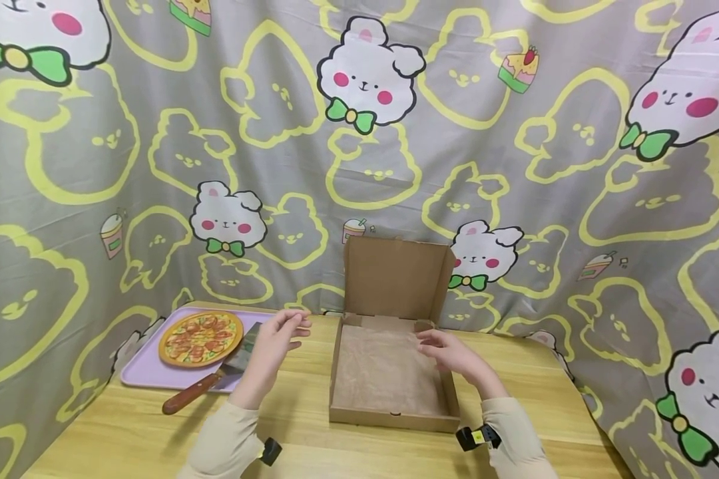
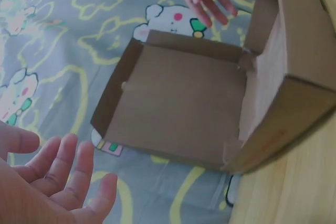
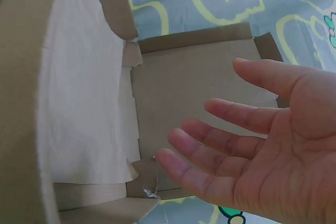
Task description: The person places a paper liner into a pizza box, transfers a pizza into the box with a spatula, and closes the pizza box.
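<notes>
1. The open, brown cardboard box (image 1: 395, 420) stands on the pale wood-grain table (image 1: 302, 419), its lid (image 1: 398, 279) raised; a bumped lid could fold down, since only a crease seems to hold it.
2. The left hand (image 1: 280, 332) is empty, fingers loosely apart, left of the box; the right hand (image 1: 452, 354), likewise empty and spread, hovers over its right side; a brushing fingertip could ruck the thin, wrinkled brown paper liner (image 1: 383, 372).
3. The metal spatula with brown wooden handle (image 1: 192, 394) overhangs the smooth lilac tray (image 1: 144, 374); a snagging left sleeve could swing it against the round, golden-rimmed pizza (image 1: 200, 339).
</notes>
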Demonstrator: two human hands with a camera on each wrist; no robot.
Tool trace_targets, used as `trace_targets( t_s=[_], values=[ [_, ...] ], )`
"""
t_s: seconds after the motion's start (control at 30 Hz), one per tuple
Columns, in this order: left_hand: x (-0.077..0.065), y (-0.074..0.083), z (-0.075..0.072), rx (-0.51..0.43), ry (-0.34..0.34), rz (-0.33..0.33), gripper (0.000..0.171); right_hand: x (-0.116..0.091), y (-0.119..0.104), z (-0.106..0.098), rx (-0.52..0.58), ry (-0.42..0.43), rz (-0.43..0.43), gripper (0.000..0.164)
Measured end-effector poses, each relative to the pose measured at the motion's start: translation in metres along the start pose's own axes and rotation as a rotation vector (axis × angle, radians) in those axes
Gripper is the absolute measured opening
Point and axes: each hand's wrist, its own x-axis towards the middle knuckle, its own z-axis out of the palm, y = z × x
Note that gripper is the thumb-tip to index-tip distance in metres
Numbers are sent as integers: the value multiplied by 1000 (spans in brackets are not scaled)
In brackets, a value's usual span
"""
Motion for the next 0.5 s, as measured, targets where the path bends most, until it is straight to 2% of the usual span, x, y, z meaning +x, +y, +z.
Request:
trace_targets(
  t_s=[0.23, 0.5],
  values=[
    [-11, 2, -25, 121, -43, -9, 30, -9, -3, 7, -13, -24, -48, 48],
    [-24, 19, -53, 237, -90, 40, 37, -5, -8, 26, 23, -59, -106, 44]
  ],
)
